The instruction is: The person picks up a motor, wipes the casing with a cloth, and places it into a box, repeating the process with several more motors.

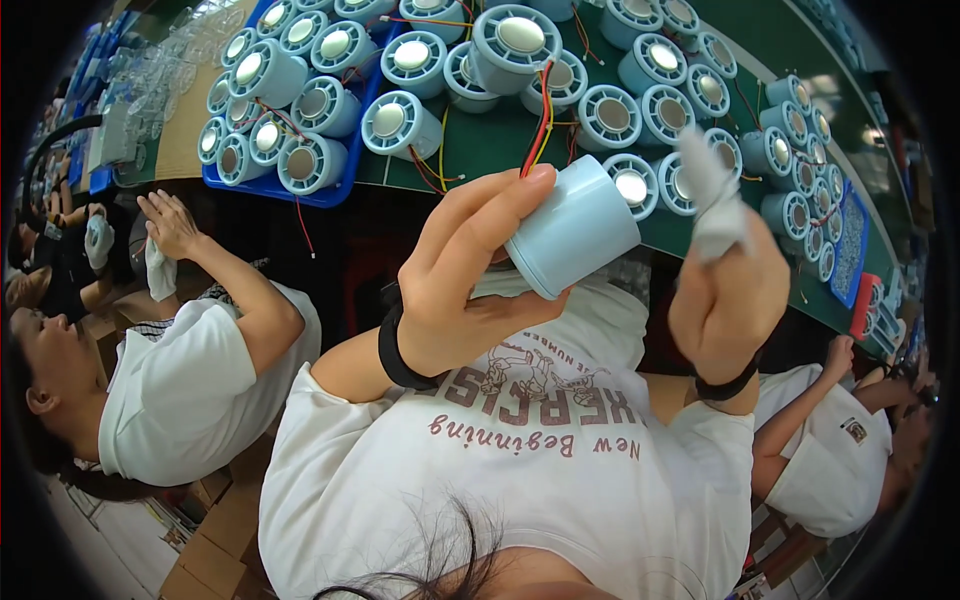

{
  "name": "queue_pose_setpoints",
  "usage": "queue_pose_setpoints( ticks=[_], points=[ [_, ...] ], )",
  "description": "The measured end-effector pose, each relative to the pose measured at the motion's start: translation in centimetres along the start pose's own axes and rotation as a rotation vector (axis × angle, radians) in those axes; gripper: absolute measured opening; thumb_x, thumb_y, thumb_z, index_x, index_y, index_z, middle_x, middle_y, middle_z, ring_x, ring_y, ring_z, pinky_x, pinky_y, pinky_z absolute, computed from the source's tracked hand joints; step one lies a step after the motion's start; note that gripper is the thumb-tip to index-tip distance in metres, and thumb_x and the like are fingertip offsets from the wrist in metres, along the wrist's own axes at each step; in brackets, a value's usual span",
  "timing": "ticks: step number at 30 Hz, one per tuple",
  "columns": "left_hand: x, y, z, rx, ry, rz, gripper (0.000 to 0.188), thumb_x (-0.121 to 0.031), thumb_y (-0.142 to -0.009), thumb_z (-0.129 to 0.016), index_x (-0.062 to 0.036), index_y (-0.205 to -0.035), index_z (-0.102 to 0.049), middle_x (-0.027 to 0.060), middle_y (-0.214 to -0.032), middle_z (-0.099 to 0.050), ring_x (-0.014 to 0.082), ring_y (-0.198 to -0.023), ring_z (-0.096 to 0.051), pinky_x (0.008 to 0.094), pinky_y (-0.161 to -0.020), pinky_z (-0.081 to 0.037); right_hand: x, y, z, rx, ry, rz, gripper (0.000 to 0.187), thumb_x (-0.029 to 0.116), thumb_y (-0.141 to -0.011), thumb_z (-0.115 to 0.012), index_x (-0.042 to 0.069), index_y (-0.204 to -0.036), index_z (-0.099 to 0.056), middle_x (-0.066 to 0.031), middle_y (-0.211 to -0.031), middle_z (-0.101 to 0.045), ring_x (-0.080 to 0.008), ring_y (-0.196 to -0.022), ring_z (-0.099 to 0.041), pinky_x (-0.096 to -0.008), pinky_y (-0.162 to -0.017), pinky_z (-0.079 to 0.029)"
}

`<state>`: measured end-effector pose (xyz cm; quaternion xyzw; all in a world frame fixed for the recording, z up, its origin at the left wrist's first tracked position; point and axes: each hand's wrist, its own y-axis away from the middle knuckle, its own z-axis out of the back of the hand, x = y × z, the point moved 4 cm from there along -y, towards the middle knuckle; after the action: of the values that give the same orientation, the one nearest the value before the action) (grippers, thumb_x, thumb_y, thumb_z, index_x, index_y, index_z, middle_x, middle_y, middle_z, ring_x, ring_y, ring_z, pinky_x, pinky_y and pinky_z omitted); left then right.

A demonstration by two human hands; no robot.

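Observation:
My left hand (445, 285) is closed round a light blue plastic cylinder (582, 228), tilted in front of my chest. Red, black and yellow wires (540, 125) rise beside its top, next to my fingertips. My right hand (732, 300) is raised to the right of the cylinder, apart from it. A white cloth (716, 205) covers its raised fingertip and is gripped in the closed fingers; this part is smeared by motion. Beyond both hands, many similar cylinders with round silvery centres (520, 35) stand on the green table (385, 165).
A blue tray (340, 190) full of the cylinders sits at the far left. Another blue tray (852, 245) and a red box (864, 308) lie at the right edge of the table. One person (195, 390) works close on my left, another (825, 440) on my right.

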<state>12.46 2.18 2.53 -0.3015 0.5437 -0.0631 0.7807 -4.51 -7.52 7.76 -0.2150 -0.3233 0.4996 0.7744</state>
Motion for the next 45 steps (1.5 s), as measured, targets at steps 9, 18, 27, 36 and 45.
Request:
queue_pose_setpoints(
  ticks=[9, 18, 27, 36, 45],
  points=[
    [-1.6, -0.8, 4.7, -0.109, -0.416, -0.161, 0.076, 0.004, -0.06, -0.081, 0.0022, -0.13, -0.051, 0.0185, -0.126, -0.05, 0.0259, -0.104, -0.061, 0.0326, -0.084, -0.053, -4.7, -6.9, 1.6, 0.177, 0.108, -0.427, 0.017, 0.016, -0.088, -0.063, 0.001, -0.083, -0.062, -0.0053, -0.069, -0.056, -0.0198, -0.056, -0.053, -0.0316, -0.052, -0.04],
    [-1.7, -3.0, 12.0, -0.424, -0.685, 0.203, 0.061, -0.001, -0.065, -0.076, 0.0025, -0.122, -0.054, 0.0138, -0.107, -0.056, 0.0236, -0.092, -0.062, 0.0297, -0.07, -0.054, -8.7, -12.5, 2.6, -0.216, 0.117, -0.272, 0.021, 0.016, -0.094, -0.057, -0.002, -0.083, -0.059, -0.0053, -0.085, -0.065, -0.0103, -0.07, -0.059, -0.0214, -0.063, -0.044],
    [0.4, -13.2, 14.6, -0.339, -1.168, 0.023, 0.05, -0.031, -0.073, -0.072, 0.0025, -0.108, -0.061, 0.0181, -0.094, -0.068, 0.0289, -0.086, -0.068, 0.038, -0.077, -0.054, -17.1, -17.5, 1.3, -0.175, 0.06, -0.253, 0.024, 0.022, -0.093, -0.057, 0.004, -0.108, -0.06, -0.005, -0.092, -0.068, -0.0121, -0.076, -0.06, -0.0232, -0.07, -0.046],
    [11.9, -19.7, 14.9, 0.109, -1.4, 0.507, 0.043, -0.033, -0.071, -0.07, 0.0018, -0.095, -0.064, 0.0226, -0.103, -0.067, 0.0363, -0.096, -0.065, 0.0427, -0.085, -0.052, -20.4, -19.0, -1.0, 0.19, 0.249, -0.369, 0.03, 0.027, -0.09, -0.059, 0.008, -0.113, -0.063, -0.0099, -0.083, -0.067, -0.0173, -0.073, -0.062, -0.0288, -0.07, -0.048],
    [12.5, -18.7, 15.3, 0.036, -1.462, 0.5, 0.057, -0.044, -0.075, -0.074, -0.0011, -0.11, -0.062, 0.0213, -0.105, -0.065, 0.0373, -0.098, -0.065, 0.0456, -0.082, -0.054, -29.2, -17.6, -9.6, 0.621, 0.192, -0.139, 0.063, 0.019, -0.074, -0.074, 0.014, -0.133, -0.051, -0.0213, -0.118, -0.061, -0.0326, -0.11, -0.059, -0.0382, -0.095, -0.046]
  ],
)
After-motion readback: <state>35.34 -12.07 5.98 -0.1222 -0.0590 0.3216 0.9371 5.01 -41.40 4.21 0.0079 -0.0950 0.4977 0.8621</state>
